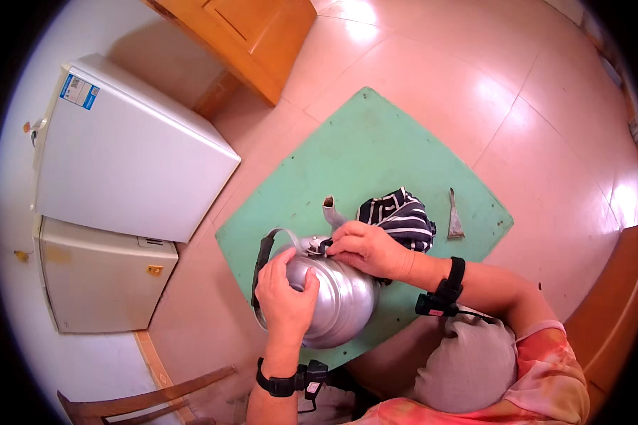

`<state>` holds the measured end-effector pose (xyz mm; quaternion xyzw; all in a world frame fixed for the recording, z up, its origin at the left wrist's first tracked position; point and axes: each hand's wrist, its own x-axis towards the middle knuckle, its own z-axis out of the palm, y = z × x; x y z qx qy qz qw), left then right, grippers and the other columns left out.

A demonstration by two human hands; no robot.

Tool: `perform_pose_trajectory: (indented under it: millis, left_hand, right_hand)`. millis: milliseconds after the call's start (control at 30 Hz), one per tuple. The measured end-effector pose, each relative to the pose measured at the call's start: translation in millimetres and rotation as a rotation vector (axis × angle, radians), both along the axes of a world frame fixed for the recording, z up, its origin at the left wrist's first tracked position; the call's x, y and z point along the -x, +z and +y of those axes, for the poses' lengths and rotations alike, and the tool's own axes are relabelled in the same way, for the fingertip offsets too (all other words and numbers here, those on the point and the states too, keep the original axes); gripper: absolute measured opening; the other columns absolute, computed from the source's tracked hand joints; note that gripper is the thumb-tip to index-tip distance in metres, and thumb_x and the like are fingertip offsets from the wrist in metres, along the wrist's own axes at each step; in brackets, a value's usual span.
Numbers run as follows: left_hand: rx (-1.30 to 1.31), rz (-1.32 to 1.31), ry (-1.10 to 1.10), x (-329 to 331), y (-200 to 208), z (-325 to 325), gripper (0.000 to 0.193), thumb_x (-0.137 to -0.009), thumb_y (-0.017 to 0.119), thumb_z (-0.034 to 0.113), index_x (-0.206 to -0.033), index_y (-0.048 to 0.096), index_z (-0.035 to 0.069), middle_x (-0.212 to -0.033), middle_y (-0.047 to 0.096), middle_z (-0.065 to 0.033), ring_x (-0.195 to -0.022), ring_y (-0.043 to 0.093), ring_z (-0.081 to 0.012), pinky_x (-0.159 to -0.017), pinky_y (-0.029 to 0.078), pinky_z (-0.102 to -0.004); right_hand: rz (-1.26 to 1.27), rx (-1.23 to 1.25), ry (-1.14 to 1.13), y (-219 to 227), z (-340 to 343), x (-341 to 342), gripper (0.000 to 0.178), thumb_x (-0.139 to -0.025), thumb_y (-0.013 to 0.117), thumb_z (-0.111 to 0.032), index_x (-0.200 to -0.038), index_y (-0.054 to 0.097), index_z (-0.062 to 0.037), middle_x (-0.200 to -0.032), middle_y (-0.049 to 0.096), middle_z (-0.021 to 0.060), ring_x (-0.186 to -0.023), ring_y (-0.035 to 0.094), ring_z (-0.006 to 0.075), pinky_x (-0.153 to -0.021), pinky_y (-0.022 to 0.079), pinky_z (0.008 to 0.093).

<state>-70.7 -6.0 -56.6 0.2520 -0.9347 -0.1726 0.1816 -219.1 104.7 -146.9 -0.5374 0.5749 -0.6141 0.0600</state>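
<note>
A silver metal kettle lies tilted on the green tabletop, its spout pointing away from me. Its curved handle, with a dark grip, stands at the left. My left hand steadies the kettle, its thumb and fingers curved against the metal beside the handle. At the handle's joint, my right hand pinches a dark bit of fabric, apparently an end of the black-and-white striped cloth. The cloth's bulk is bunched behind that hand, which hides how the two parts join.
A knife-like tool with a pointed tip lies near the table's right corner. Two white appliances, one larger and one smaller, stand left of the table. An orange wooden door is beyond, and a wooden chair part is at lower left.
</note>
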Motion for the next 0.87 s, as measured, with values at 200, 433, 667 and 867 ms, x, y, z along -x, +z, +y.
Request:
perform_pose_trajectory:
  millis: [200, 433, 667, 867]
  left_hand:
    - [0.102, -0.04, -0.057, -0.4, -2.3, -5.3, 0.037, -0.073, 0.068, 0.02, -0.105, 0.064, 0.001, -0.108, 0.063, -0.0155, -0.102, 0.056, -0.0336, -0.09, 0.044, -0.042]
    - [0.114, -0.038, -0.075, -1.8, -6.0, -7.7, 0.036, -0.073, 0.068, 0.02, -0.103, 0.066, 0.0, -0.108, 0.063, -0.0159, -0.102, 0.056, -0.033, -0.09, 0.045, -0.0417]
    - [0.105, -0.068, -0.094, -1.6, -0.1, -6.8, 0.036, -0.074, 0.068, 0.02, -0.103, 0.065, -0.001, -0.108, 0.063, -0.0159, -0.102, 0.056, -0.0328, -0.089, 0.045, -0.0414]
    - [0.07, -0.098, -0.096, -1.6, -0.5, -8.0, 0.037, -0.074, 0.067, 0.02, -0.105, 0.065, -0.001, -0.111, 0.062, -0.0166, -0.104, 0.055, -0.0325, -0.092, 0.044, -0.0417]
  right_hand:
    - [-0.121, -0.221, -0.026, -18.5, 18.7, 15.2, 0.015, -0.079, 0.067, -0.003, -0.093, 0.066, -0.0027, -0.091, 0.061, 0.0108, -0.078, 0.063, 0.0263, -0.068, 0.052, 0.0331]
    - [0.161, 0.028, -0.044, -17.5, 10.3, 0.8, 0.027, -0.073, 0.066, 0.004, -0.097, 0.065, -0.0083, -0.098, 0.059, 0.0072, -0.087, 0.06, 0.0245, -0.071, 0.052, 0.0321]
    - [0.243, 0.047, -0.039, -30.1, 11.6, 16.0, 0.026, -0.073, 0.06, -0.002, -0.099, 0.064, -0.0059, -0.099, 0.06, 0.0105, -0.092, 0.06, 0.0283, -0.079, 0.052, 0.0348]
    - [0.097, 0.057, -0.023, -31.0, 11.7, 0.1, 0.029, -0.074, 0.061, 0.0, -0.102, 0.065, -0.0061, -0.101, 0.059, 0.0139, -0.094, 0.06, 0.0293, -0.079, 0.052, 0.0354]
